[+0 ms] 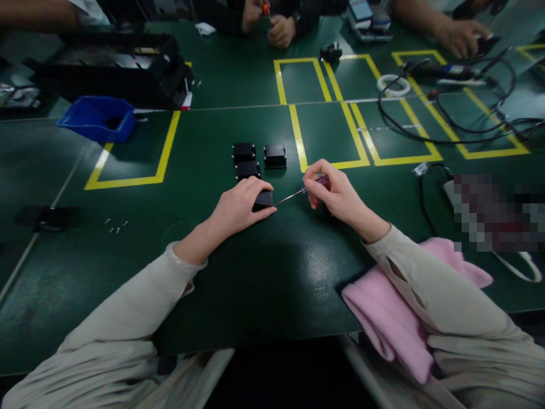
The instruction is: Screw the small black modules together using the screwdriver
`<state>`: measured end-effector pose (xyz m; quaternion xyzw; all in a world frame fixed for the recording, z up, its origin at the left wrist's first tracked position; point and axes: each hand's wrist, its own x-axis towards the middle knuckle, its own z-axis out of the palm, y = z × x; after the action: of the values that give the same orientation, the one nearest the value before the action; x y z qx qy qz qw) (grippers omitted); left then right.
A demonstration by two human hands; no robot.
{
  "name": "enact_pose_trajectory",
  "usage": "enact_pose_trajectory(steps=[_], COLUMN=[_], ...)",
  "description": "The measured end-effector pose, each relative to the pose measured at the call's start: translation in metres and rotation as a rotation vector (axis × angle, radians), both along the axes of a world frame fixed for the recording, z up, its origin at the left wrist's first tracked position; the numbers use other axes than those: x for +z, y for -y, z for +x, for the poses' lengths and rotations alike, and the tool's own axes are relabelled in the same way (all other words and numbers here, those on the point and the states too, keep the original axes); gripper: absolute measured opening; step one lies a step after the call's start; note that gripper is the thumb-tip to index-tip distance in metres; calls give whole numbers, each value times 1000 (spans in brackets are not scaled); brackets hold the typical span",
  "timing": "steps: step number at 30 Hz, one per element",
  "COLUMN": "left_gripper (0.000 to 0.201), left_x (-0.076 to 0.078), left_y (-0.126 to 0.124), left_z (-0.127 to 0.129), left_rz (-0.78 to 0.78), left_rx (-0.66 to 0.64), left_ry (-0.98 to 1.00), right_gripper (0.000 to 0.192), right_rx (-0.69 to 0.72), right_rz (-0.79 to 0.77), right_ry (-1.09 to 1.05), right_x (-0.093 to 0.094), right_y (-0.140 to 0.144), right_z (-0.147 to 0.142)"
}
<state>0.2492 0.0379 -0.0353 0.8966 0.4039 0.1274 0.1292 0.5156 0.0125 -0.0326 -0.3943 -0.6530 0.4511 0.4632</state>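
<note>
My left hand [243,205] is closed around a small black box [263,199] on the green table. In my right hand [330,186] is a screwdriver [315,183] with a dark reddish handle, gripped between thumb and fingers. Its thin metal shaft points left, and the tip meets the right side of the box near my left fingertips. Just beyond my left hand lie similar black boxes: one at the back [243,151], one in front of it [247,169], and one to the right [275,155]. Small silvery screws show at their sides.
Several loose screws [116,228] and a black part [53,218] lie on the left. Farther back are a blue bin [100,118] and stacked black trays [114,62]. A pink cloth [392,318] sits under my right forearm. Cables [451,139] spread at right; co-workers' hands [281,30] work opposite.
</note>
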Motion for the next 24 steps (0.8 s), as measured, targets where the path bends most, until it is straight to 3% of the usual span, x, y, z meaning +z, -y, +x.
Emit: enact_pose_trajectory(steps=[9,15,21,24], left_gripper=[42,41,42,42], left_x=[-1,0,1,1], left_y=[0,0,0,0], left_z=[-1,-1,0,0], left_rz=[17,9,-4,-2], left_rx=[-8,-8,-5,-5], left_ry=[5,14,8,7], right_gripper=[22,34,26,31], right_rx=[7,15,0,-4], right_rz=[1,-15,12,-5], right_ry=[-14,0,14,2], right_x=[-1,-1,-1,-1], right_y=[0,-1,0,0], right_z=[0,1,1,0])
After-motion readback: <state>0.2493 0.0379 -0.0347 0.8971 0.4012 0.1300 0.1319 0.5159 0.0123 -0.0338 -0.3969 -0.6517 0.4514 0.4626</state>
